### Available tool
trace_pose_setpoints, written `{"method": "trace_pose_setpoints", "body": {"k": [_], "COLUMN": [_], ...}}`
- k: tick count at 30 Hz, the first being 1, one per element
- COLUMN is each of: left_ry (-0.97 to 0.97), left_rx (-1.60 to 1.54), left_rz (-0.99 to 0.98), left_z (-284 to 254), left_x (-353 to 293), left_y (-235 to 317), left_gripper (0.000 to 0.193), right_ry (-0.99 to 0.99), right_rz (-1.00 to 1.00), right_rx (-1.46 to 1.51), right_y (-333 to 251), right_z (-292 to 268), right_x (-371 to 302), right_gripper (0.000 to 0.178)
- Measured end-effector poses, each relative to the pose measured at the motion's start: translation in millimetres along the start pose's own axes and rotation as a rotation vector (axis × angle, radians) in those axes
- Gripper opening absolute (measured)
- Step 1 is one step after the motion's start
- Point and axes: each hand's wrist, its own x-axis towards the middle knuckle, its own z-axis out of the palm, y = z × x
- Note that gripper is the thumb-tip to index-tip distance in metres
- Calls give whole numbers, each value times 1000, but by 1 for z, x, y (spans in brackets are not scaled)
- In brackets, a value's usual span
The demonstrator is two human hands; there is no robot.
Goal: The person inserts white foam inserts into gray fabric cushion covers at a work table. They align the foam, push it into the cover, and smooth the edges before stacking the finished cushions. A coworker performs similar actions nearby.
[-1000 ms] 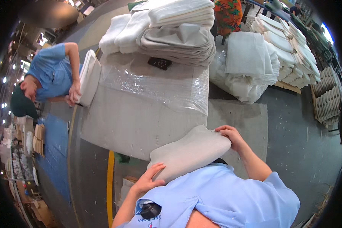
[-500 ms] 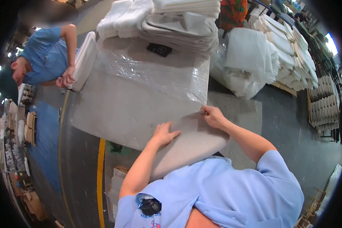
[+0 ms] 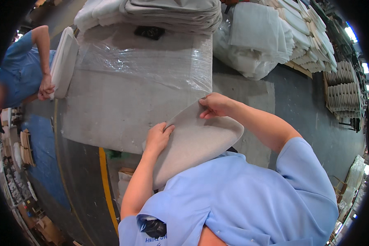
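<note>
A grey fabric-covered cushion (image 3: pixel 197 141) with a rounded end rests tilted between my body and the table edge. My left hand (image 3: pixel 158 138) grips its far edge, thumb on top and the other fingers partly hidden. At the cushion's upper corner, my right hand (image 3: pixel 215 105) pinches the fabric edge between thumb and forefinger, with its other fingers curled over the surface. The fabric is drawn up along the line between both hands. Under the cushion's far side lies the table's grey covering (image 3: pixel 106 110).
Clear plastic film (image 3: pixel 151 67) covers the table's far part. Grey folded covers (image 3: pixel 176 18) are stacked there beside a small black item (image 3: pixel 149 32). At left a co-worker in a blue shirt (image 3: pixel 22 61) holds a white cushion (image 3: pixel 64 61). Wrapped white padding (image 3: pixel 256 37) stands at right.
My left hand has gone from lying open on the cushion to gripping its edge. The right hand has lifted the corner slightly. The whole view has shifted.
</note>
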Motion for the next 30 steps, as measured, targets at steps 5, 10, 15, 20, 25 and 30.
{"method": "trace_pose_setpoints", "body": {"k": [5, 10, 15, 20, 25, 30], "left_ry": [176, 231, 346, 246, -40, 239], "left_rx": [158, 214, 209, 129, 120, 222], "left_rz": [36, 24, 7, -7, -228, -72], "left_z": [16, 32, 46, 28, -11, 6], "left_x": [-4, 5, 11, 14, -1, -11], "left_y": [-23, -32, -36, -32, -28, -44], "left_gripper": [39, 35, 35, 36, 39, 33], "right_ry": [201, 378, 470, 480, 482, 366], "right_rz": [-45, -190, -414, -493, -451, -329], "right_rx": [6, -262, -474, -478, -365, -547], "right_y": [12, 22, 44, 41, 31, 21], "right_z": [31, 38, 33, 32, 36, 37], "right_x": [21, 19, 41, 45, 30, 27], "right_gripper": [37, 34, 34, 34, 34, 37]}}
